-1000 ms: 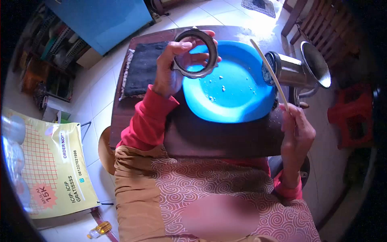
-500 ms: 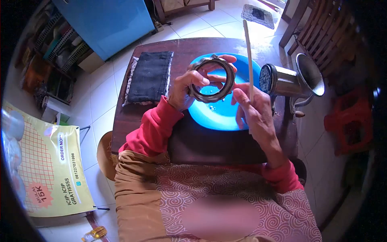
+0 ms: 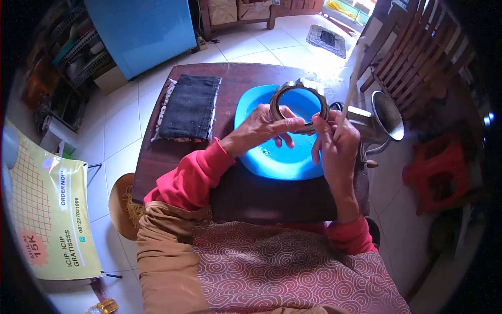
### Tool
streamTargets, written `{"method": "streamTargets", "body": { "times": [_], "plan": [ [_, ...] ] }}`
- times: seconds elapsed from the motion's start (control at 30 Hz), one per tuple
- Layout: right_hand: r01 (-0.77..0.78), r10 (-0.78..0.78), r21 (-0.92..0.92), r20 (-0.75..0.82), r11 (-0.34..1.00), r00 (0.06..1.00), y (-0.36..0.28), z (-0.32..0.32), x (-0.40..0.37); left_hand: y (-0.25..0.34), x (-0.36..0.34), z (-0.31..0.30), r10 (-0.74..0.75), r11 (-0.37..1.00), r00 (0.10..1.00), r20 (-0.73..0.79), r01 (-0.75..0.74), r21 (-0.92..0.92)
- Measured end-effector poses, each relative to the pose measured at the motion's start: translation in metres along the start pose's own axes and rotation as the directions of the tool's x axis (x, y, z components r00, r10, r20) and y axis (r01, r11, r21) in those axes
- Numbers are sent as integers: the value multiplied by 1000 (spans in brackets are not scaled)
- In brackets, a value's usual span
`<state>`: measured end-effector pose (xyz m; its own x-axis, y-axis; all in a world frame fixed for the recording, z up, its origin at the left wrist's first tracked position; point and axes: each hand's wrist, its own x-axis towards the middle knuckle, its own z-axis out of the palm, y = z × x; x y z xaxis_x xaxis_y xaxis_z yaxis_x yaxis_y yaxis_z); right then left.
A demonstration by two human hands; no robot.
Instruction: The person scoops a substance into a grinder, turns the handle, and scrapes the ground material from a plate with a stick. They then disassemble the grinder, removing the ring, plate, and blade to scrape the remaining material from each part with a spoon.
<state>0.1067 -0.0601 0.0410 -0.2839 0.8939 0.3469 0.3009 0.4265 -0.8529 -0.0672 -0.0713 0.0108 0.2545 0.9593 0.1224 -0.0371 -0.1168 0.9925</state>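
My left hand (image 3: 260, 126) is closed on the near left side of a dark metal screw ring (image 3: 298, 85), which has a scalloped outer edge and looks like part of a meat grinder. My right hand (image 3: 340, 149) grips a thin wooden stick (image 3: 354, 76) that points upward. Its fingertips also touch the lower right of the ring. Under both hands lies a blue plastic basin (image 3: 285, 167) with some water drops in it. Just beyond my right hand, a metal meat grinder (image 3: 388, 119) stands at the table's right side, partly hidden by that hand.
A folded black cloth (image 3: 189, 107) lies on the left of the dark wooden table (image 3: 261, 201). A wooden chair (image 3: 413, 68) and a red plastic stool (image 3: 439, 175) are on the right. A yellow banner (image 3: 49, 209) stands on the left, and a blue refrigerator (image 3: 141, 34) is behind.
The ring has moved right and tilted, with its scalloped edge now at the top. My right hand has come against it, and the stick leans further right. The camera view has shifted.
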Motion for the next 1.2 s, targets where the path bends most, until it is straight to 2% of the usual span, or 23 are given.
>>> {"method": "streamTargets", "body": {
  "times": [0.1, 0.23, 0.3, 0.5, 0.53, 0.67, 0.77, 0.9, 1.07, 1.17, 1.2],
  "plan": [
    [213, -237, -205, -97, 955, 967, 15, 17, -4, -10, -2, 6, -80, 987, 997, -4, 79, -137],
    [359, -402, -319, -79, 877, 912, 16, 24, -6, -23, -2, 1, -56, 960, 998, 0, 54, -273],
    [343, -386, -341, -65, 875, 920, 18, 24, -4, -24, -1, 1, -82, 932, 997, 7, 79, -354],
    [289, -374, -429, -125, 856, 919, 22, 16, -2, -13, -1, 1, -81, 949, 983, -164, 26, -314],
    [299, -399, -452, -141, 840, 906, 20, 16, -2, -19, 2, 0, -16, 956, 980, -198, -43, -290],
    [379, -523, -507, -175, 774, 834, 26, 22, -1, -19, 2, 10, 79, 993, 927, -367, -105, -52],
    [390, -510, -488, -136, 780, 849, 25, 24, -2, -19, 1, 8, 95, 989, 934, -346, -48, 142],
    [416, -527, -485, -111, 769, 843, 27, 30, -4, -31, 4, 8, 76, 997, 918, -388, -64, 43],
    [417, -502, -458, -76, 785, 861, 21, 37, -9, -45, 2, 7, 91, 996, 906, -413, -81, 42],
    [359, -452, -453, -114, 816, 885, 23, 37, -9, -43, 4, 9, 103, 983, 884, -456, -21, 181],
    [316, -405, -442, -122, 839, 906, 26, 36, -8, -42, 6, 10, 153, 973, 892, -426, -60, 223]
  ]
}}
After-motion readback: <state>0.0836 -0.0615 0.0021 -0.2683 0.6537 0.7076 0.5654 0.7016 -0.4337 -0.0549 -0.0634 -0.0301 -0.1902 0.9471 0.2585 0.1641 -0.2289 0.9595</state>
